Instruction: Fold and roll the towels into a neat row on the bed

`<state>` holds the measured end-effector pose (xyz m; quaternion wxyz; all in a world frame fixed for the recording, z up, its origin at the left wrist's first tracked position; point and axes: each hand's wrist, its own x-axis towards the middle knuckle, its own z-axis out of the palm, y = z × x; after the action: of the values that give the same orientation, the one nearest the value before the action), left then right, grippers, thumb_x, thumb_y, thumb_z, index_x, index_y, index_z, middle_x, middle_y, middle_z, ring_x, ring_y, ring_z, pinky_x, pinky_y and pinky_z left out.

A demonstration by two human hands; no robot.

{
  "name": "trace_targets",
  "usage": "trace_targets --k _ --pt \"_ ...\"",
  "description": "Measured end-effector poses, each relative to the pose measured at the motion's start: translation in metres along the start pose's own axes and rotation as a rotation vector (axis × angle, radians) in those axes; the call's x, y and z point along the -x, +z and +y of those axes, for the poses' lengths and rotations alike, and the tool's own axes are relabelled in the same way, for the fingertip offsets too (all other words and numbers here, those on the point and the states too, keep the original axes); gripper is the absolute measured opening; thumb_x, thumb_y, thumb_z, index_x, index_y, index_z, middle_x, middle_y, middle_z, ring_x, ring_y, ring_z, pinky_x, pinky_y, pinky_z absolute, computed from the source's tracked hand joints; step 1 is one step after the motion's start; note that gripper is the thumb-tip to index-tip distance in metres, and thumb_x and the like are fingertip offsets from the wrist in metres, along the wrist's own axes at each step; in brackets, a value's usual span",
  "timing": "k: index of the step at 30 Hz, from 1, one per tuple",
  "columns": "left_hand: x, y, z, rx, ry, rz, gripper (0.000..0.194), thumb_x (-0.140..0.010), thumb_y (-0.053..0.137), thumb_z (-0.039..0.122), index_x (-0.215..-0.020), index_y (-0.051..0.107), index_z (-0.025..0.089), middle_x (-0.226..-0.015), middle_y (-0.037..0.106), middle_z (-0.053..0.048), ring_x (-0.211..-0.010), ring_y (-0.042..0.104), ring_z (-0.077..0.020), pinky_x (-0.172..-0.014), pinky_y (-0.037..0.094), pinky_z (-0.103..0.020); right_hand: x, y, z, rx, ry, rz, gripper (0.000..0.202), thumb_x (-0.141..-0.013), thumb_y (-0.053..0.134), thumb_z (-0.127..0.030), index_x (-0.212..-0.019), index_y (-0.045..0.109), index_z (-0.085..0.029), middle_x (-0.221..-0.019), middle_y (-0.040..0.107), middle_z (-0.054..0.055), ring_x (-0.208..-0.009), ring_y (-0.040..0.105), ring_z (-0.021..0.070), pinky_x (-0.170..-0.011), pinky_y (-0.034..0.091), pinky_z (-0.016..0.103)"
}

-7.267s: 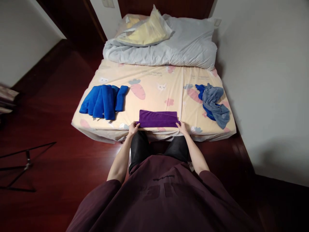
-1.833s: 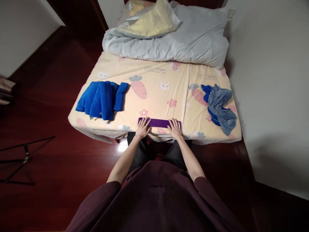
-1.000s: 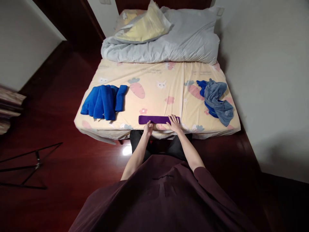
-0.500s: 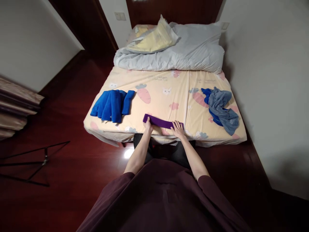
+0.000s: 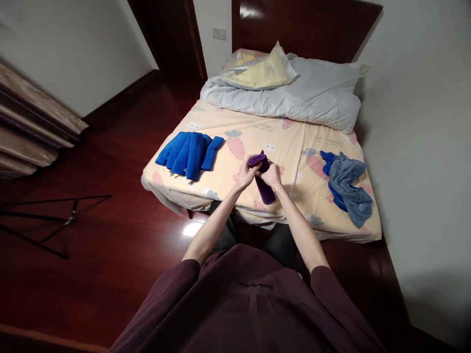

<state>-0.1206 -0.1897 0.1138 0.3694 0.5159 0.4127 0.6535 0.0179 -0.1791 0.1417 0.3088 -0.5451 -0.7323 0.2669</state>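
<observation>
Between my two hands is a purple towel (image 5: 265, 191), folded into a narrow strip and doubled over, its layered end facing up and its lower part hanging toward the bed's front edge. My left hand (image 5: 247, 173) is closed on its left side, near the layered end. Wrapped round the right side is my right hand (image 5: 271, 175), fingers bent and partly hidden by the cloth. Several folded blue towels (image 5: 193, 154) lie in an overlapping row to the left. To the right, a crumpled grey-blue towel (image 5: 348, 179) rests over a crumpled blue cloth (image 5: 340, 200).
The bed (image 5: 290, 196) has a carrot-print sheet. A grey quilt (image 5: 312, 93) and a pale yellow pillow (image 5: 267, 71) lie at its head. Black tripod legs (image 5: 55, 211) stand on the floor at left, near a curtain (image 5: 33, 122). A wall runs along the right.
The purple towel was a long strip lying crosswise on the bed; now it is raised, turned lengthwise and doubled over. My hands have come closer together. The view has shifted.
</observation>
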Motion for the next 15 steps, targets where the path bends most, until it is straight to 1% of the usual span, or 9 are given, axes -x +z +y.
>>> trace_targets --k 1,3,6,9,11,13,14,15 --pt "-0.003 -0.005 0.007 -0.026 0.038 -0.033 0.045 -0.088 0.078 0.048 -0.12 0.067 0.018 -0.12 0.072 -0.011 -0.117 0.068 -0.0277 -0.108 0.052 -0.043 -0.003 -0.004 -0.007 0.018 0.014 0.018 0.049 -0.076 0.083 -0.035 -0.121 0.071 -0.02 -0.111 0.08 0.01 -0.103 0.076 0.0289 -0.091 0.061 0.039" --pt "-0.007 -0.017 0.016 -0.054 0.083 -0.096 0.046 -0.089 0.077 0.05 -0.122 0.067 0.019 -0.122 0.072 -0.012 -0.12 0.067 -0.0285 -0.108 0.052 -0.044 -0.006 -0.011 -0.017 0.048 0.021 0.054 0.044 -0.074 0.085 -0.036 -0.114 0.074 -0.021 -0.108 0.081 0.009 -0.102 0.077 0.0297 -0.09 0.061 0.039" --pt "-0.008 -0.041 0.016 -0.013 0.064 -0.174 0.056 -0.088 0.077 0.055 -0.131 0.063 0.023 -0.135 0.067 -0.014 -0.129 0.063 -0.0297 -0.11 0.052 -0.046 -0.006 -0.014 -0.031 0.072 -0.001 0.062 0.043 -0.072 0.086 -0.036 -0.112 0.077 -0.021 -0.108 0.082 0.01 -0.103 0.078 0.0306 -0.091 0.061 0.039" --pt "-0.003 -0.07 0.002 0.009 -0.036 -0.261 0.076 -0.081 0.083 0.058 -0.144 0.055 0.027 -0.15 0.058 -0.016 -0.141 0.055 -0.0323 -0.113 0.048 -0.05 -0.007 -0.01 -0.045 0.054 -0.028 0.061 0.044 -0.071 0.089 -0.041 -0.108 0.078 -0.02 -0.107 0.082 0.012 -0.102 0.078 0.0311 -0.091 0.061 0.039" --pt "0.005 -0.088 -0.012 -0.037 -0.125 -0.342 0.088 -0.073 0.089 0.056 -0.147 0.053 0.027 -0.152 0.056 -0.018 -0.142 0.054 -0.0353 -0.114 0.047 -0.054 -0.011 -0.003 -0.056 -0.013 -0.047 0.064 0.044 -0.072 0.089 -0.047 -0.104 0.079 -0.018 -0.105 0.082 0.013 -0.098 0.078 0.0302 -0.09 0.061 0.038" --pt "0.014 -0.103 -0.028 -0.129 -0.213 -0.39 0.093 -0.066 0.094 0.05 -0.146 0.055 0.024 -0.147 0.061 -0.019 -0.137 0.058 -0.0375 -0.113 0.047 -0.057 -0.019 0.006 -0.069 -0.106 -0.066 0.058 0.045 -0.073 0.088 -0.05 -0.1 0.078 -0.016 -0.102 0.082 0.013 -0.094 0.079 0.0285 -0.088 0.061 0.037" --pt "0.018 -0.109 -0.035 -0.185 -0.255 -0.385 0.091 -0.063 0.095 0.046 -0.142 0.058 0.021 -0.14 0.065 -0.019 -0.132 0.061 -0.0382 -0.112 0.048 -0.058 -0.024 0.011 -0.076 -0.156 -0.075 0.054 0.045 -0.073 0.087 -0.051 -0.099 0.078 -0.016 -0.101 0.082 0.012 -0.093 0.079 0.0278 -0.088 0.062 0.036" --pt "0.023 -0.114 -0.041 -0.244 -0.294 -0.357 0.086 -0.061 0.095 0.042 -0.137 0.062 0.017 -0.131 0.07 -0.018 -0.126 0.064 -0.0385 -0.11 0.049 -0.057 -0.029 0.017 -0.083 -0.204 -0.083 0.048 0.046 -0.073 0.087 -0.052 -0.098 0.078 -0.016 -0.1 0.082 0.012 -0.093 0.079 0.0274 -0.087 0.062 0.036"
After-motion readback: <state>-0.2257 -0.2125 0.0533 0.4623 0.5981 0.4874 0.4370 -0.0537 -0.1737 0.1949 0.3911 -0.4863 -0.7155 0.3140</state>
